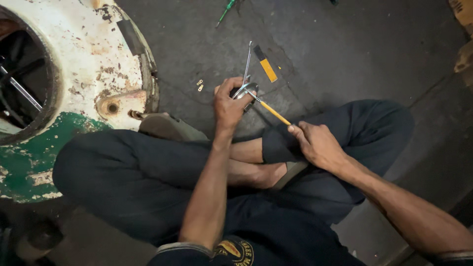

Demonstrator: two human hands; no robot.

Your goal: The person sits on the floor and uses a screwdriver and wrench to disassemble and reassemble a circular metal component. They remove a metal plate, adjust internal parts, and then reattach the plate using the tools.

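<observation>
I sit cross-legged on a dark concrete floor. My left hand (227,104) grips a small shiny metal part (246,90) with a clamp-like ring and a thin metal strip rising from it. My right hand (318,144) holds a screwdriver with a yellow shaft (274,113); its tip meets the metal part at the left hand. Both hands hover above my crossed legs in dark trousers.
A large worn white and green round metal housing (84,69) with a dark opening lies at the left. On the floor ahead are a yellow and black tool (266,64), two small brass terminals (199,85) and a green-handled screwdriver (225,11).
</observation>
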